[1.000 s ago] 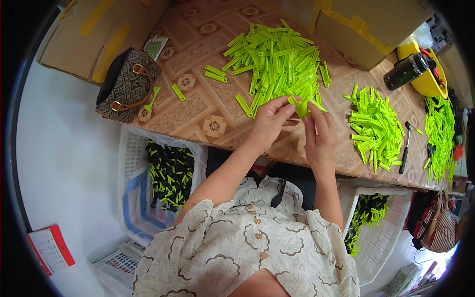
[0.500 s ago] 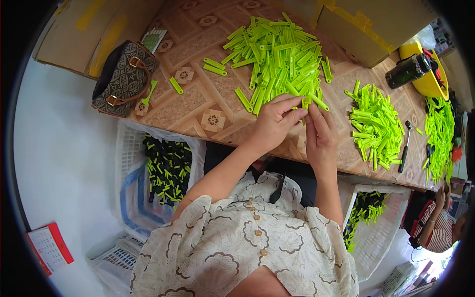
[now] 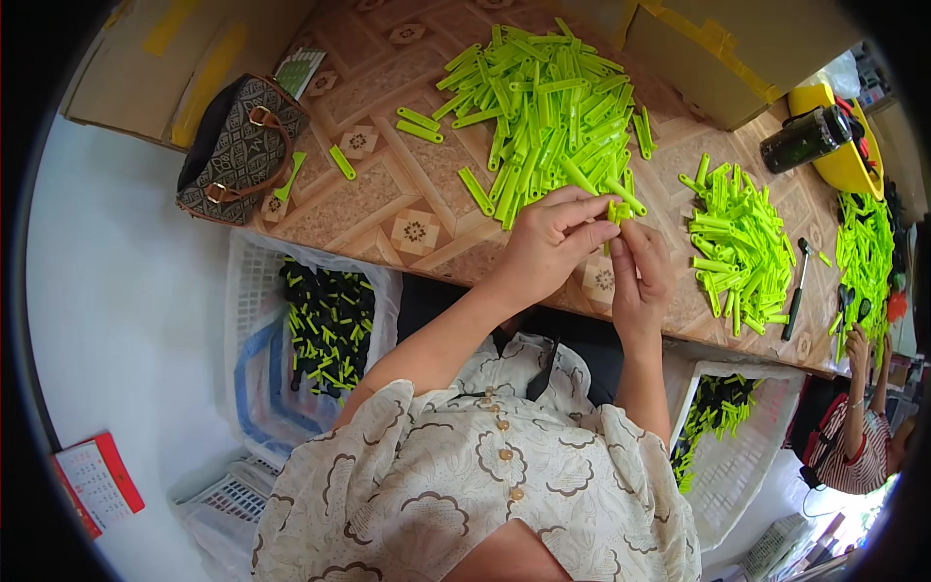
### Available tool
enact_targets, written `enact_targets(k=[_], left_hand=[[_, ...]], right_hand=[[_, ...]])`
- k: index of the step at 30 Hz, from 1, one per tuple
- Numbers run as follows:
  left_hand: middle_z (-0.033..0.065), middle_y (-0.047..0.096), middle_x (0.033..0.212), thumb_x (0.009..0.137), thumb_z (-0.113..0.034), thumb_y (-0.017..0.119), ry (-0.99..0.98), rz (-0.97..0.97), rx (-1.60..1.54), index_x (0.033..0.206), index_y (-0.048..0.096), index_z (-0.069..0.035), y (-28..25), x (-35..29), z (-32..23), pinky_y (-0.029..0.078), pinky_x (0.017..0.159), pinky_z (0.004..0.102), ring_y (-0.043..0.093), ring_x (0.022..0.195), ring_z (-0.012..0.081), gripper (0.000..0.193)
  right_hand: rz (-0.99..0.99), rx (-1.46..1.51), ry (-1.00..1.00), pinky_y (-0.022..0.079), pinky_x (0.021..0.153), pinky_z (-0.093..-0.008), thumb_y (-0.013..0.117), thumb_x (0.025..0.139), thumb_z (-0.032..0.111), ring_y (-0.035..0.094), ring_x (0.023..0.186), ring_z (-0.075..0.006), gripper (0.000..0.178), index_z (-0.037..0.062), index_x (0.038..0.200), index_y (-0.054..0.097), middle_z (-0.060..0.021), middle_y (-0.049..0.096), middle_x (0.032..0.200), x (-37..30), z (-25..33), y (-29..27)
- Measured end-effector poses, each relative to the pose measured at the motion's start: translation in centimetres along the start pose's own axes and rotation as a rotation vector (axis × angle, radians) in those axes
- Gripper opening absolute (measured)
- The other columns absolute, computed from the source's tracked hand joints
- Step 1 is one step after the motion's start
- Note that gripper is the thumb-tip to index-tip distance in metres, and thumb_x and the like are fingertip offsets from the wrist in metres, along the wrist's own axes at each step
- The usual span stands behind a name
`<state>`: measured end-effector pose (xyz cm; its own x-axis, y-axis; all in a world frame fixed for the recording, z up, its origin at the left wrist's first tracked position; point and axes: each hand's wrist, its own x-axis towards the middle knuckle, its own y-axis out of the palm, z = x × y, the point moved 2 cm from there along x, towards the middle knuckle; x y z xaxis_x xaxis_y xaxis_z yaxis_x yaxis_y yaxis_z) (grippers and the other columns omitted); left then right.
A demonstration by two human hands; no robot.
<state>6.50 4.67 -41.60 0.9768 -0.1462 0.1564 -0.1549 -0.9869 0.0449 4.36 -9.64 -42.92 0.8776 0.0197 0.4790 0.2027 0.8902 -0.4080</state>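
Observation:
Both my hands meet over the near edge of the table, pinching a small lime-green plastic piece [image 3: 618, 213] between their fingertips. My left hand [image 3: 555, 238] grips it with thumb and forefinger from the left. From the right, my right hand [image 3: 642, 276] closes its fingers on the lower part, which is mostly hidden. Just beyond my fingers rises a big heap of flat lime-green plastic strips [image 3: 553, 107], each with a hole at one end. A second pile of lime-green pieces [image 3: 739, 247] lies to the right of my right hand.
Crates of black-and-green parts flank me: a white crate [image 3: 244, 320] at left, another crate [image 3: 747, 485] at right. A patterned handbag [image 3: 233, 145], cardboard boxes [image 3: 679, 73], a black bottle [image 3: 803, 139] and a ratchet-like tool [image 3: 797, 291] line the table. Another person [image 3: 858, 446] works far right.
My hands have shifted slightly right and nearer to me, still holding the green piece. At far right, the other person's hands have reached up to the green pile on the table.

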Motion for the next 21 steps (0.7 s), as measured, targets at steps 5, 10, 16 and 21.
enact_targets(k=[5,10,16,21], left_hand=[[0.0102,0.063,0.090,0.082,-0.005,0.068,0.089,-0.034,0.138,0.108,0.063,0.005,0.0,0.2,-0.1,0.048,0.065,0.0249,0.060,0.073,0.0141,0.028],[0.0118,0.062,0.089,0.081,-0.007,0.068,0.177,0.005,0.287,0.107,0.064,0.004,-0.1,0.7,-0.3,0.049,0.065,0.0280,0.062,0.073,0.0204,0.028],[0.0034,0.063,0.087,0.090,-0.012,0.062,-0.254,-0.054,-0.296,0.110,0.062,0.003,0.0,1.3,1.4,0.053,0.061,0.0214,0.061,0.075,0.0088,0.025],[0.0063,0.065,0.102,0.092,-0.018,0.060,-0.506,-0.138,-0.562,0.112,0.063,-0.002,-1.3,1.3,3.3,0.058,0.063,0.0266,0.067,0.081,0.0152,0.026]], right_hand=[[-0.020,0.023,0.031,0.048,0.071,-0.0286,0.062,0.085,-0.001,0.060,0.083,-0.0213,0.025,-0.0015,0.110,0.063,-0.0134,0.061,0.096,-0.4,-0.6,0.2],[0.009,0.049,0.093,0.048,0.071,-0.0294,0.062,0.086,0.001,0.061,0.081,-0.0219,0.023,-0.0028,0.109,0.062,-0.0133,0.062,0.094,-0.2,-0.1,0.4],[0.090,0.130,0.202,0.047,0.079,-0.0286,0.059,0.090,0.012,0.062,0.090,-0.0197,0.030,0.0004,0.118,0.061,-0.0116,0.065,0.102,1.0,-1.1,0.7],[0.150,0.579,0.587,0.046,0.076,-0.0253,0.054,0.096,0.022,0.059,0.087,-0.0116,0.029,0.0041,0.117,0.063,-0.0028,0.065,0.103,1.0,-2.0,0.1]])
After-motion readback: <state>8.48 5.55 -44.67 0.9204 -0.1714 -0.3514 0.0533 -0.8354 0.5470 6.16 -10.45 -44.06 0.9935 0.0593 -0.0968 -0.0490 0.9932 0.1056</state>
